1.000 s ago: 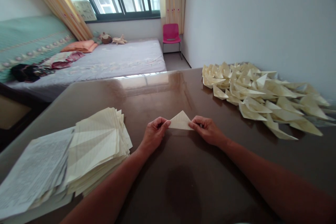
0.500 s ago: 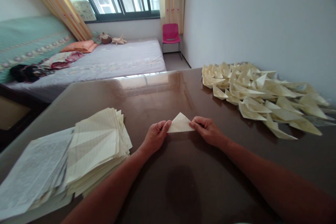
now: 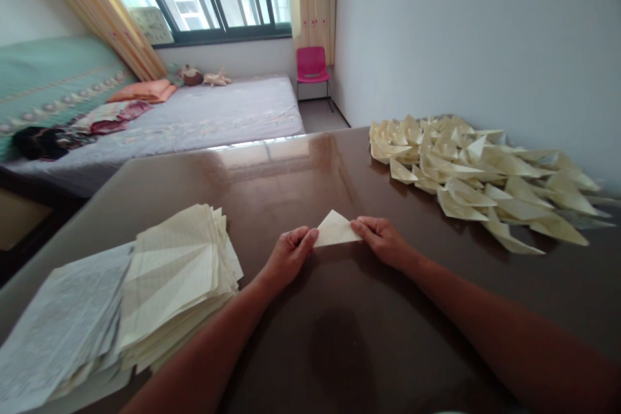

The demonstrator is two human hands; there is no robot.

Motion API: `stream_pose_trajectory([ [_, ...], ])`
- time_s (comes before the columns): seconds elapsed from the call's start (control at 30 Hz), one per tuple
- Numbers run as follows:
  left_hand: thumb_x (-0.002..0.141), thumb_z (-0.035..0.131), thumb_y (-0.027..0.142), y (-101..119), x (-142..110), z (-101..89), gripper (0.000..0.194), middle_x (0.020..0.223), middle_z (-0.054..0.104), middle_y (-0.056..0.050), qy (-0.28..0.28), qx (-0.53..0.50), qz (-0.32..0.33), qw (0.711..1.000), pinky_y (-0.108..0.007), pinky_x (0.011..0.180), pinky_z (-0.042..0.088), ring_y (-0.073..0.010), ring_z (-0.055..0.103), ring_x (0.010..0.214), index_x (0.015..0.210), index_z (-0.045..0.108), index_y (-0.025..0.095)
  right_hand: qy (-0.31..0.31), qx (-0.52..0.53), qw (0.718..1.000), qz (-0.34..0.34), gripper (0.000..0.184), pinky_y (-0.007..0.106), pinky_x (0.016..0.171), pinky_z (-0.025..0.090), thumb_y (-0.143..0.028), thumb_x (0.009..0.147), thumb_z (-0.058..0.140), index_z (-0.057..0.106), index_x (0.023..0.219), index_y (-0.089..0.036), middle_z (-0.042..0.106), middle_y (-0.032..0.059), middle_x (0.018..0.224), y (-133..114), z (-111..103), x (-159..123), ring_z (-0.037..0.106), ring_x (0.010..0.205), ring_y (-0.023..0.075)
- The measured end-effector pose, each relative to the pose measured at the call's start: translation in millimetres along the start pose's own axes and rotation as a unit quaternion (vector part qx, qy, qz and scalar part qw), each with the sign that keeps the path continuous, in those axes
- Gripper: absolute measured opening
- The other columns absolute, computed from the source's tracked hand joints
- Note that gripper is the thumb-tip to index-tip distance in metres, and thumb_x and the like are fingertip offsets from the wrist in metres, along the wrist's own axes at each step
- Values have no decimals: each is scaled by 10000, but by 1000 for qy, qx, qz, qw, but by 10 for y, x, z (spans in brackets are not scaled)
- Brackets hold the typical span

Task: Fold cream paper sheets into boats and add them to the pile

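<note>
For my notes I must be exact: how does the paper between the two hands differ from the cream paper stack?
The folded paper is small and roughly triangular; the cream stack has larger, four-sided sheets. The folded paper is one piece; the cream stack has many sheets. The folded paper is held between the left hand and right hand; the cream stack lies on the table. Both are cream.

Folded paper (image 3: 334, 230), both ends partly hidden by the hands (image 3: 287, 255)
</note>
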State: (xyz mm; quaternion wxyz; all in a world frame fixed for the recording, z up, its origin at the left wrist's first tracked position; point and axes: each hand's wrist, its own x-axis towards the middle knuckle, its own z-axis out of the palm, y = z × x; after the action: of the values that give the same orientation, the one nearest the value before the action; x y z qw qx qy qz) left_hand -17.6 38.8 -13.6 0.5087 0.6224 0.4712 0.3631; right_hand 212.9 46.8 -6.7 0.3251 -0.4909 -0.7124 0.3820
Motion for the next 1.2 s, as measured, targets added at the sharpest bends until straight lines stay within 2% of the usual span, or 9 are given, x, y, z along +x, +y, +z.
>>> stream_pose_trajectory([
  [0.17,899,459,499,58,-20,22,462,546,308,60,21,15,8,1000,-192,468,227,-60,257,509,587,365,171,-16,-13,1000,-4,468,237,522,279,-498,940,352,347,585,-193,335,-44,561,7,21,-2,345,552,98],
  [0.27,901,450,485,54,-6,13,467,533,292,60,36,47,13,998,-205,477,222,-62,253,506,570,346,173,-20,-81,996,-18,480,248,548,345,-477,958,336,465,598,-186,440,-25,568,24,15,1,428,558,116],
  [0.37,900,446,464,45,3,7,467,537,267,58,42,84,22,995,-218,488,217,-63,248,512,556,312,178,46,-184,978,-91,362,318,795,454,-474,937,420,650,956,-195,653,61,948,10,-9,-12,580,889,201],
  [0.43,898,445,456,46,-6,20,467,549,243,55,37,101,28,994,-224,495,210,-64,236,521,558,281,182,56,-232,959,-155,494,384,978,410,-518,876,528,550,1269,-220,584,93,1263,-25,-20,-37,511,1138,250],
  [0.53,895,456,451,60,-39,61,473,567,211,53,12,128,38,991,-230,500,193,-65,218,534,564,250,183,-8,-259,944,-203,730,411,1037,390,-573,792,616,410,1417,-256,507,73,1389,-91,-13,-89,481,1202,260],
  [0.7,898,449,468,117,-86,95,472,552,264,53,-44,113,40,992,-218,500,218,-66,261,532,552,334,168,-76,-211,958,-180,647,345,954,455,-538,790,633,488,1360,-267,566,62,1317,-131,20,-139,537,1158,226],
  [0.83,802,594,492,163,-94,94,381,590,397,55,-83,41,33,995,-187,499,280,-69,349,550,676,472,154,-71,-129,979,-137,602,285,783,496,-501,752,684,557,1280,-242,597,63,1243,-106,52,-126,608,820,147],
  [0.93,742,683,455,149,-86,109,349,641,494,42,-74,32,7,997,-178,534,350,-79,429,582,767,517,148,-74,-84,986,-121,607,277,724,482,-486,732,708,566,1263,-230,617,57,1185,-99,80,-114,545,663,103],
  [1.2,796,636,426,31,-52,109,296,746,599,-8,-47,66,33,996,-196,600,413,-113,530,679,838,563,142,-68,-49,993,-80,529,254,658,458,-401,770,672,577,1243,-185,659,25,896,-156,78,-109,548,641,110],
])
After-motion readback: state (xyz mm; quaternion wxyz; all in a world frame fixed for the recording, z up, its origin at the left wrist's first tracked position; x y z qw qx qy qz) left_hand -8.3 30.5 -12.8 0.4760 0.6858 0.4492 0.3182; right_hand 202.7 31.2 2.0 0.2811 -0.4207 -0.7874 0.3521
